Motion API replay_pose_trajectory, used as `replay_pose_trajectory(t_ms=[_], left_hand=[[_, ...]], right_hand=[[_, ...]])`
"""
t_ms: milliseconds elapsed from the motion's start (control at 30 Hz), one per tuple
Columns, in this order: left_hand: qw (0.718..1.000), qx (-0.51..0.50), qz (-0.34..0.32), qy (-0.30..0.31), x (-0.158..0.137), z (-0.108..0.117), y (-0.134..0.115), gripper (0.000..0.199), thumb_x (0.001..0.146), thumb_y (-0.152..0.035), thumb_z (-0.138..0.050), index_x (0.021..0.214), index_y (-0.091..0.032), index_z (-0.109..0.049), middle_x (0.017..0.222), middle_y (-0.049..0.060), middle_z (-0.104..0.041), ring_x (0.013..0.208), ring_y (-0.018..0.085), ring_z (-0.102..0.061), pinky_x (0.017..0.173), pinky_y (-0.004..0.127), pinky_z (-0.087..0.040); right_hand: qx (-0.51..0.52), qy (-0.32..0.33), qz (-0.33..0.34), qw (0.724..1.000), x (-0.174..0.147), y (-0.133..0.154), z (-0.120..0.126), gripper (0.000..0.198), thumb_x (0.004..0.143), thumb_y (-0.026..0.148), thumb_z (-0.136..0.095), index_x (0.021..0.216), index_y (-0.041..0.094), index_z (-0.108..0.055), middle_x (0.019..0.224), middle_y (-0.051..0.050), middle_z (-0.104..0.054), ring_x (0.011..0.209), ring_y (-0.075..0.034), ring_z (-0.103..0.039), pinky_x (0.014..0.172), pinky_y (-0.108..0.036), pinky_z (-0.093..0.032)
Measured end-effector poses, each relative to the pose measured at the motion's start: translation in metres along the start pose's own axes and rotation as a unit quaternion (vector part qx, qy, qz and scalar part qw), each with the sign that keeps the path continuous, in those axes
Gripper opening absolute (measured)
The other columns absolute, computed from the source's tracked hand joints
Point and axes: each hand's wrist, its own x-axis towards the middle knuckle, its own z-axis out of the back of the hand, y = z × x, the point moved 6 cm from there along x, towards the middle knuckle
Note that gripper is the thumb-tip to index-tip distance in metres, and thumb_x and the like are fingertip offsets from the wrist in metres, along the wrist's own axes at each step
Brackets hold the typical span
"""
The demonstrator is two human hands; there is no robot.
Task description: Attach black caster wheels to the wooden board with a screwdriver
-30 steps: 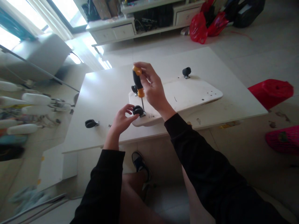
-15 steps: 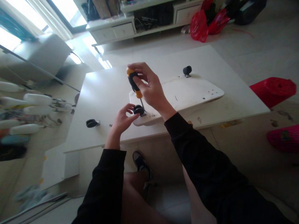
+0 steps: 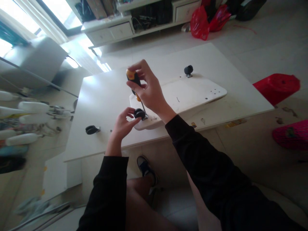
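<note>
My right hand (image 3: 149, 88) is closed around a screwdriver (image 3: 133, 76) with a yellow and black handle. Its shaft slants down to the metal plate of a black caster wheel (image 3: 139, 113). That wheel sits at the left end of a white board (image 3: 168, 104) with rounded corners. Thumb and fingers of my left hand (image 3: 124, 123) pinch the same caster. Another caster (image 3: 188, 71) stands at the board's far edge. A loose caster (image 3: 91, 129) lies on the table to the left of my left hand. The screw under the screwdriver tip is too small to make out.
The board lies on a white table (image 3: 101, 96). A red bag or bin (image 3: 279, 88) stands off the table's right edge, with a pink one (image 3: 291, 134) nearer me. A white cabinet (image 3: 108, 34) and red plastic bags (image 3: 200, 24) are beyond. Blurred white bottles (image 3: 33, 109) are at left.
The whole view has shifted slightly. My right hand's fingers have changed their hold on the screwdriver handle, and the handle has turned. My left hand keeps its pinch on the caster.
</note>
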Motion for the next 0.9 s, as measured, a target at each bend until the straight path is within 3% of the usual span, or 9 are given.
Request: replay_pose_trajectory(t_ms=[100, 267, 367, 500, 633, 700, 800, 900], left_hand=[[1.000, 0.004, -0.005, -0.004, 0.000, 0.000, 0.000, 0.037, 0.076, -0.041, -0.081, 0.105, -0.024, -0.067, 0.103, 0.005, -0.072, 0.090, 0.021, -0.064, 0.083, 0.038, -0.053], [1.000, -0.002, -0.001, -0.001, 0.000, 0.000, 0.000, 0.038, 0.076, -0.041, -0.081, 0.107, -0.024, -0.068, 0.103, 0.005, -0.072, 0.089, 0.020, -0.064, 0.079, 0.036, -0.053], [1.000, -0.001, -0.006, 0.000, 0.000, 0.000, -0.002, 0.037, 0.076, -0.040, -0.081, 0.106, -0.023, -0.068, 0.102, 0.005, -0.072, 0.089, 0.020, -0.063, 0.080, 0.036, -0.054], [1.000, 0.000, -0.007, 0.000, 0.000, 0.000, -0.004, 0.034, 0.076, -0.038, -0.080, 0.103, -0.023, -0.067, 0.101, 0.005, -0.073, 0.089, 0.020, -0.064, 0.078, 0.036, -0.053], [1.000, 0.001, 0.000, -0.002, 0.000, 0.000, -0.002, 0.035, 0.075, -0.038, -0.080, 0.104, -0.024, -0.068, 0.101, 0.005, -0.073, 0.087, 0.020, -0.064, 0.073, 0.034, -0.051], [1.000, 0.001, 0.002, 0.000, 0.000, 0.000, -0.002, 0.035, 0.075, -0.038, -0.080, 0.104, -0.024, -0.068, 0.102, 0.005, -0.073, 0.087, 0.020, -0.064, 0.072, 0.033, -0.050], [1.000, -0.004, 0.000, 0.001, 0.000, 0.000, -0.002, 0.034, 0.075, -0.038, -0.081, 0.104, -0.024, -0.068, 0.104, 0.005, -0.074, 0.089, 0.020, -0.064, 0.073, 0.034, -0.051], [1.000, -0.007, -0.002, 0.001, 0.000, 0.000, -0.002, 0.035, 0.075, -0.038, -0.081, 0.104, -0.023, -0.068, 0.105, 0.006, -0.074, 0.089, 0.020, -0.064, 0.076, 0.035, -0.052]], right_hand=[[0.007, -0.035, -0.004, 0.999, -0.002, 0.002, 0.006, 0.024, 0.102, 0.038, -0.068, 0.115, 0.029, -0.050, 0.117, -0.001, -0.063, 0.102, -0.011, -0.063, 0.095, -0.025, -0.063], [0.054, 0.023, -0.015, 0.998, -0.004, 0.009, 0.001, 0.016, 0.113, 0.039, -0.039, 0.124, 0.034, -0.049, 0.121, 0.004, -0.069, 0.111, -0.009, -0.069, 0.100, -0.026, -0.062], [0.004, 0.032, -0.042, 0.999, -0.003, 0.008, 0.002, 0.015, 0.108, 0.041, -0.054, 0.120, 0.034, -0.048, 0.121, 0.002, -0.071, 0.111, -0.013, -0.071, 0.100, -0.029, -0.063], [-0.043, -0.035, -0.029, 0.998, 0.000, 0.005, 0.010, 0.034, 0.097, 0.039, -0.076, 0.111, 0.030, -0.046, 0.113, -0.001, -0.069, 0.105, -0.014, -0.067, 0.099, -0.029, -0.064], [0.036, 0.002, -0.005, 0.999, -0.002, -0.001, 0.003, 0.009, 0.110, 0.034, -0.048, 0.119, 0.033, -0.047, 0.122, 0.003, -0.070, 0.104, -0.009, -0.068, 0.097, -0.023, -0.062], [0.055, 0.032, -0.011, 0.998, -0.003, -0.002, -0.002, 0.013, 0.112, 0.035, -0.041, 0.123, 0.035, -0.048, 0.125, 0.005, -0.070, 0.107, -0.009, -0.069, 0.095, -0.023, -0.061], [0.019, 0.029, -0.026, 0.999, -0.002, -0.001, 0.000, 0.012, 0.108, 0.036, -0.053, 0.119, 0.032, -0.048, 0.123, 0.002, -0.069, 0.108, -0.013, -0.069, 0.096, -0.027, -0.062], [-0.023, -0.009, -0.027, 0.999, -0.001, 0.003, 0.006, 0.027, 0.100, 0.034, -0.071, 0.111, 0.029, -0.046, 0.118, -0.001, -0.068, 0.105, -0.014, -0.065, 0.096, -0.028, -0.061]])
